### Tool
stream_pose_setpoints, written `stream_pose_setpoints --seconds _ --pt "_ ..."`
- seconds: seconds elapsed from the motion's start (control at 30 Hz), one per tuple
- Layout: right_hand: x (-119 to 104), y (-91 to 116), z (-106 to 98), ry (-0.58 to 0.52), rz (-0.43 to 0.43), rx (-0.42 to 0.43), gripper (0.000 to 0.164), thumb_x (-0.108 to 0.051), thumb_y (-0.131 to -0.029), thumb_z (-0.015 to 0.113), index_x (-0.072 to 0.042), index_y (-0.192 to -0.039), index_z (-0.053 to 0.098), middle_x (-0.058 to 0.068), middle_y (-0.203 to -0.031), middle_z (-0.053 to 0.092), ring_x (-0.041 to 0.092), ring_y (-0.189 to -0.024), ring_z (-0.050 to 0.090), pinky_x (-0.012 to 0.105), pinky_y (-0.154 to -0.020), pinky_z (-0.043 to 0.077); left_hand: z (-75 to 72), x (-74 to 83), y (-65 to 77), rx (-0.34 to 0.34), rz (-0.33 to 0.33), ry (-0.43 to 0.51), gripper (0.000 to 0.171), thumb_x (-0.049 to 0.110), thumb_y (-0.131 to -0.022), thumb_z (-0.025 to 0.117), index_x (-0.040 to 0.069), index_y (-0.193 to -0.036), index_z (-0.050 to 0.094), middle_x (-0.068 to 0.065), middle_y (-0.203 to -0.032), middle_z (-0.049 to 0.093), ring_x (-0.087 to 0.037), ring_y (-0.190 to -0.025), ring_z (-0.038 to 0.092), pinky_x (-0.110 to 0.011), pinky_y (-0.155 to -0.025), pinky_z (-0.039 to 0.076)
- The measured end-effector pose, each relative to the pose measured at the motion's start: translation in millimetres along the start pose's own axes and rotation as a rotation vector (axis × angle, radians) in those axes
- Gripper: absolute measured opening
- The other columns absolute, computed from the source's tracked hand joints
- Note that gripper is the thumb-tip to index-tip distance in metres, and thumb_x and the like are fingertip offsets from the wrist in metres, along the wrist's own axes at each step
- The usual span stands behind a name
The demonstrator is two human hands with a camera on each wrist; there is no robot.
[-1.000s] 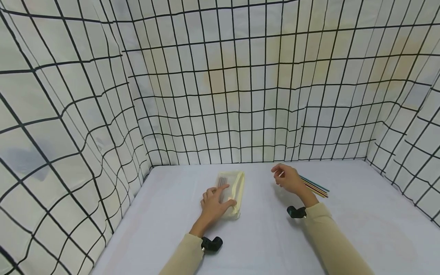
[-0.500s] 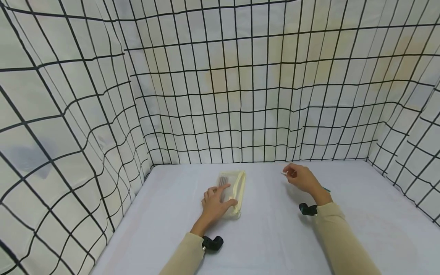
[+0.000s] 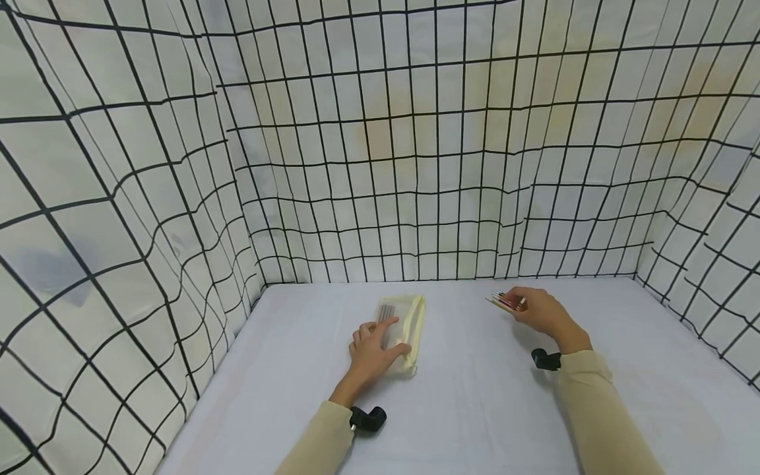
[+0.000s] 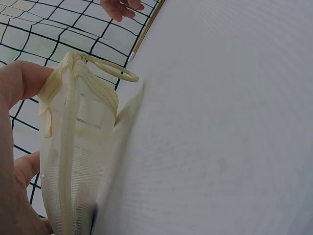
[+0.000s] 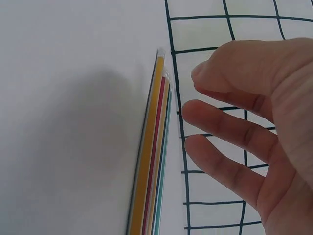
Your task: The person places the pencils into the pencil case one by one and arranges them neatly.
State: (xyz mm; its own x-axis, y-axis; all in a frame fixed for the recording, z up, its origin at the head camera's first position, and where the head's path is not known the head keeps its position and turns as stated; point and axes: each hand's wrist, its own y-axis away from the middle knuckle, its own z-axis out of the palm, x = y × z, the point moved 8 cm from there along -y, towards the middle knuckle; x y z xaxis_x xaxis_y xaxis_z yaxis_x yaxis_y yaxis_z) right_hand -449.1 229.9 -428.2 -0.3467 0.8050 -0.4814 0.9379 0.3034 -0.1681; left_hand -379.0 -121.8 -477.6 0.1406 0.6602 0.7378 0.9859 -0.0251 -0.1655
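My left hand (image 3: 371,356) rests on a pale yellow, see-through mesh zip pouch (image 3: 412,323), its thumb and index finger spread over it. In the left wrist view the pouch (image 4: 73,147) shows a cord loop (image 4: 115,71) at one end. Several thin greyish stripes show on its far left part. At the right, my right hand (image 3: 543,316) hovers over a bundle of slim coloured pencils (image 3: 501,301). The right wrist view has the yellow, red and teal pencils (image 5: 154,132) lying side by side, with the fingers (image 5: 225,161) loosely bent and apart from them. The hand hides part of the pencils in the head view.
A white cloth-covered table (image 3: 451,396) lies beneath both hands. White walls with a black grid (image 3: 380,145) rise at its back and sides. Each wrist wears a small black camera (image 3: 368,420).
My right hand has moved rightward along the pencils, uncovering their left ends. The left hand and the pouch stay in place.
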Motion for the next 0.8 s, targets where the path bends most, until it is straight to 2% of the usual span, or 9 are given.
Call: stream_pose_setpoints --seconds 0.17,0.37,0.8 --pt "6 5 -3 0.006 0.04 -0.016 0.034 -0.008 -0.091 0.069 -0.009 -0.125 0.068 0.013 -0.116 0.071 0.024 -0.096 0.065 0.033 -0.072 0.048 -0.5 0.0 -0.6 -0.001 0.004 0.004 0.071 0.049 -0.078 0.073 0.029 -0.144 0.057 -0.023 -0.146 0.039 -0.038 -0.133 0.031 -0.062 -0.108 0.023" --pt "13 7 -2 0.017 0.059 -0.039 0.034 -0.009 -0.093 0.068 -0.009 -0.127 0.068 0.013 -0.118 0.07 0.024 -0.097 0.064 0.036 -0.074 0.049 -0.5 -0.2 -0.2 0.0 0.004 -0.002 0.071 0.049 -0.078 0.073 0.029 -0.144 0.058 -0.023 -0.145 0.04 -0.038 -0.132 0.032 -0.062 -0.107 0.024" --pt "25 7 -1 0.046 0.081 -0.058 0.036 -0.009 -0.089 0.068 -0.01 -0.126 0.069 0.012 -0.11 0.071 0.023 -0.089 0.06 0.033 -0.069 0.045 0.0 0.0 -0.4 0.005 0.009 0.004 0.071 0.049 -0.078 0.072 0.028 -0.144 0.058 -0.024 -0.146 0.039 -0.039 -0.133 0.032 -0.062 -0.107 0.023"
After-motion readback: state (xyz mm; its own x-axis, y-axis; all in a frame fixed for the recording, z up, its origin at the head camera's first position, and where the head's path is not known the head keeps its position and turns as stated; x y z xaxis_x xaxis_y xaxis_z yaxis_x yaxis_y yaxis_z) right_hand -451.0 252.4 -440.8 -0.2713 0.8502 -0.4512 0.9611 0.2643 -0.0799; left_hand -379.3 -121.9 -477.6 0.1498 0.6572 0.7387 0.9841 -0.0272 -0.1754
